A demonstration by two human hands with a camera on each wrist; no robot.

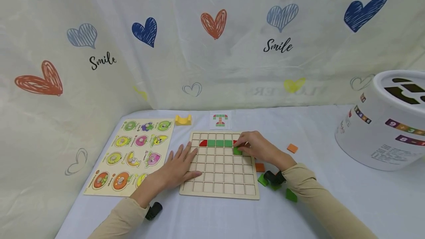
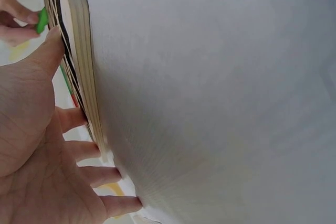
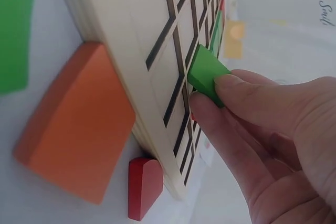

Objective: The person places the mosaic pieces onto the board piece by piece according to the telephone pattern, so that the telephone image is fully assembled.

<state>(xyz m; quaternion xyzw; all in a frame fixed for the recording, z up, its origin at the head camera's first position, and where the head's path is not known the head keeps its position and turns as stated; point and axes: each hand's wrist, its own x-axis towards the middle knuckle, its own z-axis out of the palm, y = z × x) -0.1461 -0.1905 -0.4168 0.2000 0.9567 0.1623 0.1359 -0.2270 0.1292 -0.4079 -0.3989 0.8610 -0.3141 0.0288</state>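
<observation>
A wooden grid board (image 1: 219, 191) lies on the white cloth. One of its upper rows holds a rounded red tile (image 1: 203, 143), several green tiles (image 1: 220, 143) and, at the right end, a red piece (image 1: 235, 142) mostly covered by fingers. My right hand (image 1: 257, 146) pinches a green tile (image 3: 207, 72) between thumb and index finger, tilted over the grid just below that red piece. Spread fingers of my left hand (image 1: 177, 169) rest on the board's left edge; in the left wrist view the thumb (image 2: 50, 51) touches the board's side.
Right of the board lie loose tiles: orange ones (image 1: 292, 148) and green ones (image 1: 291, 195); a red tile (image 3: 144, 187) shows in the right wrist view. A fruit puzzle board (image 1: 114, 150) is at left. Behind are a yellow block (image 1: 183, 121) and pattern card (image 1: 220, 120). A white bucket (image 1: 368, 139) stands far right.
</observation>
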